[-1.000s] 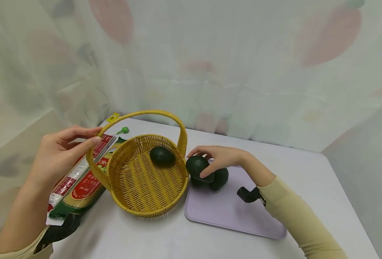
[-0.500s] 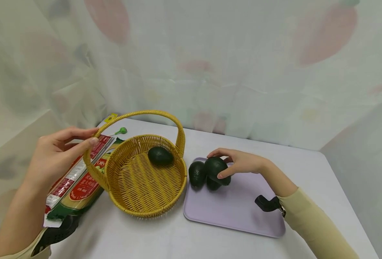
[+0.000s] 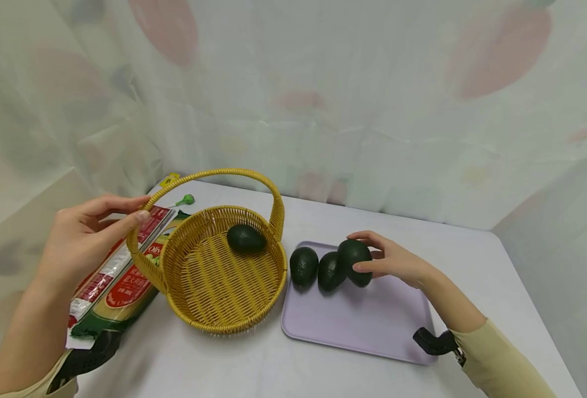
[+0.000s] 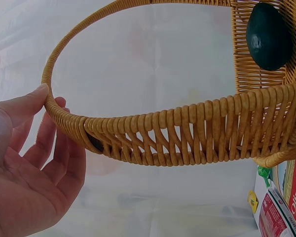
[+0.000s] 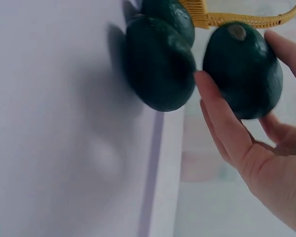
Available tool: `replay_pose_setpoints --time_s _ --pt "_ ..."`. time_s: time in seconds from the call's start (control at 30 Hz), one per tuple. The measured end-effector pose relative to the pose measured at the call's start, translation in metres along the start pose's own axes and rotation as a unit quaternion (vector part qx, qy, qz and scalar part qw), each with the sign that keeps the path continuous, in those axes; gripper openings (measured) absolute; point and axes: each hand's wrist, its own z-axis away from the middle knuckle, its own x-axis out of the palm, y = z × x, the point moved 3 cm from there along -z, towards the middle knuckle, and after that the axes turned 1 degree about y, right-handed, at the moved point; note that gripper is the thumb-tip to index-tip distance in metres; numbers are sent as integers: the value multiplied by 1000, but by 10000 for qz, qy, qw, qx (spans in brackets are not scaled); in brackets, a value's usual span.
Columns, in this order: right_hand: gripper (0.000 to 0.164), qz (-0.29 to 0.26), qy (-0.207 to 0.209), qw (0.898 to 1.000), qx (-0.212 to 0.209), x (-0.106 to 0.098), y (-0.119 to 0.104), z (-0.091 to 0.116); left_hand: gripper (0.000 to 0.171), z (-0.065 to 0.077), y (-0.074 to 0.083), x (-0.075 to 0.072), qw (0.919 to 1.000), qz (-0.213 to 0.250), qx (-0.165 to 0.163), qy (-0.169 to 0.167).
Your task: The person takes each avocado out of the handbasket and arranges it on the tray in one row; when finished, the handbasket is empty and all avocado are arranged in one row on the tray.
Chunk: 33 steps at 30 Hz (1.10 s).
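Looks like transfer step: right hand (image 3: 393,262) grips avocado (image 3: 352,257) over tray (image 3: 363,326) at 12 o'clock, left hand (image 3: 87,232) pinches basket handle (image 3: 239,173) at 10 o'clock; next move likely needs clearance from avocado pair (image 3: 304,267) at 9 o'clock.

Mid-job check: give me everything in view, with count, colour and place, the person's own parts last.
Curtain: panel count unclear, whitish with blurred reddish print, around the table
Table: 1, white, under the basket and tray
Basket: 1, yellow, on the table
Tray: 1, lilac, right of the basket
Avocados: 4, dark green, one in the basket, two on the tray, one held
Packets: apparently 2, red, white and green, left of the basket
Stick-like item: 1, green-tipped, beyond the packets
Small item: 1, yellow, far left
Wrist devices: 2, black, one per wrist
Sleeves: 2, cream, on the forearms
Left grip: 1, bare, pinching the basket's handle
Right grip: 1, bare, holding an avocado
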Motion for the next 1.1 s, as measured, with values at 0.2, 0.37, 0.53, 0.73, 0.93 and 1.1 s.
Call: replay_pose_setpoints --time_s 0.2,0.37,0.53,0.73,0.93,1.1 --pt "65 -438 628 9968 213 -3 17 6 25 -1 -1 0 9999 14 -102 -23" --pt "66 -443 1074 9926 346 -3 31 12 24 -1 -3 -1 9999 32 -156 -35" --pt "69 -377 1395 9878 578 -1 45 13 24 0 -2 -1 9999 62 -116 -27" --pt "72 -300 1623 9836 729 5 53 11 23 -1 -1 0 10000 -42 -72 21" --pt "75 18 1773 9812 764 8 58 9 23 -1 -1 0 10000 17 -62 4" --pt "74 395 1798 9804 708 10 63 6 23 -1 -1 0 9999 -13 -109 -2"
